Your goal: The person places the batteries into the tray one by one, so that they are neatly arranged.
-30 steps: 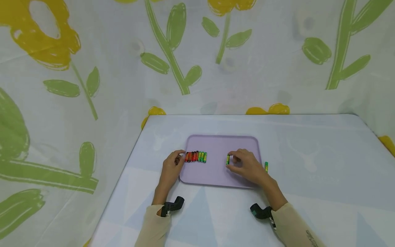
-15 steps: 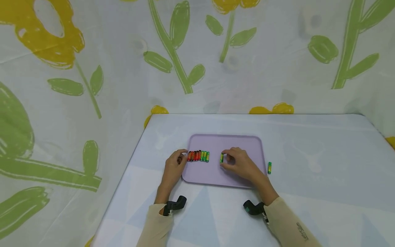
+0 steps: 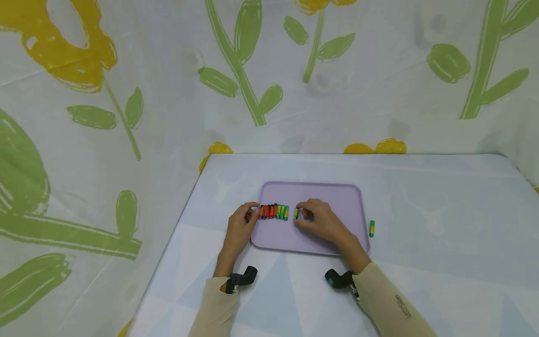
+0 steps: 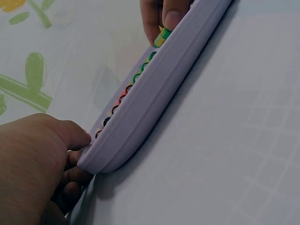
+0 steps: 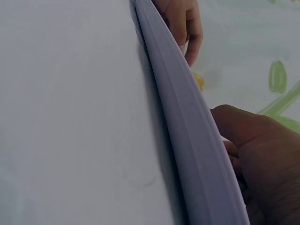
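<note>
In the head view, several red-and-black batteries and a few green-and-yellow batteries lie side by side in one row. They rest in the left part of a shallow lilac tray. My right hand pinches another green battery upright in the picture between thumb and index finger, a small gap right of the row. At the tray's left edge, my left hand grips the rim beside the row's red end. The left wrist view has that thumb on the rim, other fingers outside it.
One green battery lies on the pale patterned tabletop, right of the tray. Floral cloth hangs behind and to the left. A black wrist camera sits on each wrist.
My right hand has moved left across the tray with its battery, closing most of the distance to the row. My left hand has stayed at the tray's edge; the view has shifted slightly.
</note>
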